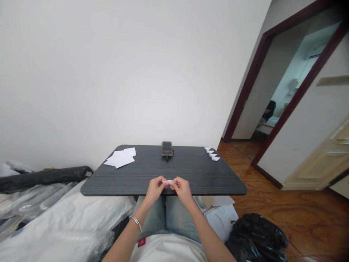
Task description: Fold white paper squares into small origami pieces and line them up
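Observation:
Between my two hands, just above the near edge of the dark table point(117, 182), is a small piece of folded white paper point(169, 181). My left hand point(156, 187) pinches its left end between thumb and fingers. The right end is pinched the same way by my right hand point(181, 187). Most of the paper is hidden by the fingers, so its exact fold cannot be made out. Several small folded white paper pieces point(212, 155) lie in a slanting row at the table's far right. White paper sheets point(121, 158) overlap in a loose pile at the far left.
A phone-like device point(167, 148) on a stand is at the table's back middle, before the white wall. Plastic-wrapped goods point(68, 218) lie at the left below table height. A black plastic bag point(255, 238) and a white paper bag point(222, 218) sit on the right-hand floor.

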### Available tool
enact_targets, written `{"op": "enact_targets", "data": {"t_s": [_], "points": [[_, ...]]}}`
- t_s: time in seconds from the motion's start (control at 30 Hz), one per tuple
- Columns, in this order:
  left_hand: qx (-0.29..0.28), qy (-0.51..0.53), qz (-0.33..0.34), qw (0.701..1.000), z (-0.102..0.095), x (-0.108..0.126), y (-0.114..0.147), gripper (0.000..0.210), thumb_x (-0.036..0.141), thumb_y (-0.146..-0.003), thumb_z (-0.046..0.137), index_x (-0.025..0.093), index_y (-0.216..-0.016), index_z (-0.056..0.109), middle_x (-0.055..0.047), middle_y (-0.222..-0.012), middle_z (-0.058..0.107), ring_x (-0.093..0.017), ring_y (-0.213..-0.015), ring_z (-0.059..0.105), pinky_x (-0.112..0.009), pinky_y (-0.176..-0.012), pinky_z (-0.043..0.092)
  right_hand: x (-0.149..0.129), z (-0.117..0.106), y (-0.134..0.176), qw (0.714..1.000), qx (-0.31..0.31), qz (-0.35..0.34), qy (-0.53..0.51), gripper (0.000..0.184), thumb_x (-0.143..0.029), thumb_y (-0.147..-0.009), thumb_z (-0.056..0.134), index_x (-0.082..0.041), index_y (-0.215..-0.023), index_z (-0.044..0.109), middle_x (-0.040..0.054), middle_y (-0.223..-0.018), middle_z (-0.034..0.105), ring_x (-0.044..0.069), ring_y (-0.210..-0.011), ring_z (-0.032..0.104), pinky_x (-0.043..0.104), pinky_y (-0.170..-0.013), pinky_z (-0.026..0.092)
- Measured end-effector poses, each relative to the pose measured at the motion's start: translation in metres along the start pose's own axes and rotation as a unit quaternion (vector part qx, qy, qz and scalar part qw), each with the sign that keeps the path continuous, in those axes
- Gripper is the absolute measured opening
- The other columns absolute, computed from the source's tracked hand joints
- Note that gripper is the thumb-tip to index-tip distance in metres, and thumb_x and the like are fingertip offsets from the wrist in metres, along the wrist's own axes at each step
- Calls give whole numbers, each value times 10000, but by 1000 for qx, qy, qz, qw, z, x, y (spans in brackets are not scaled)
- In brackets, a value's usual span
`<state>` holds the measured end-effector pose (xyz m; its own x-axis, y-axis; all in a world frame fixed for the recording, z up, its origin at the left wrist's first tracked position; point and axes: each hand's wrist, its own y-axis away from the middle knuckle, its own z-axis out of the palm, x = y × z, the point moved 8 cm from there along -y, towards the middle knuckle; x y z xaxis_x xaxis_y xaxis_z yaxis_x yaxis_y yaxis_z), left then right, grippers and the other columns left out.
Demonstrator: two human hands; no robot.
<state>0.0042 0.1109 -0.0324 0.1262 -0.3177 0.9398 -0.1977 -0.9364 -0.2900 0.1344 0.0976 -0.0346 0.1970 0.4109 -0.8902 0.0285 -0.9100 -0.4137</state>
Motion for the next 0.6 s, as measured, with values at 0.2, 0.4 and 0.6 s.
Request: {"op": "enact_targets", "data": {"t_s": [0.2,0.4,0.6], "points": [[-11,34,-13,999,4,-2,-2,138,261,-682,603,136,-671,545,4,-532,596,-122,-497,548,-218,-516,410,12,0,0,999,7,37,-32,169,-331,-714,606,-167,-683,584,22,-530,631,182,-495,617,278,-499,499],[-17,112,-39,993,5,-4,-3,172,254,-661,629,155,-717,501,30,-545,586,-111,-481,556,-219,-508,436,11,0,-1,997,5,46,-65,138,-297,-719,599,-163,-720,563,5,-539,614,155,-477,604,251,-478,492],[-20,135,-50,989,6,-8,-4,183,279,-680,615,147,-729,497,31,-541,577,-105,-478,555,-221,-506,457,9,1,-2,995,-3,41,-87,139,-301,-732,571,-163,-743,558,-15,-524,594,133,-445,583,228,-449,483]]}}
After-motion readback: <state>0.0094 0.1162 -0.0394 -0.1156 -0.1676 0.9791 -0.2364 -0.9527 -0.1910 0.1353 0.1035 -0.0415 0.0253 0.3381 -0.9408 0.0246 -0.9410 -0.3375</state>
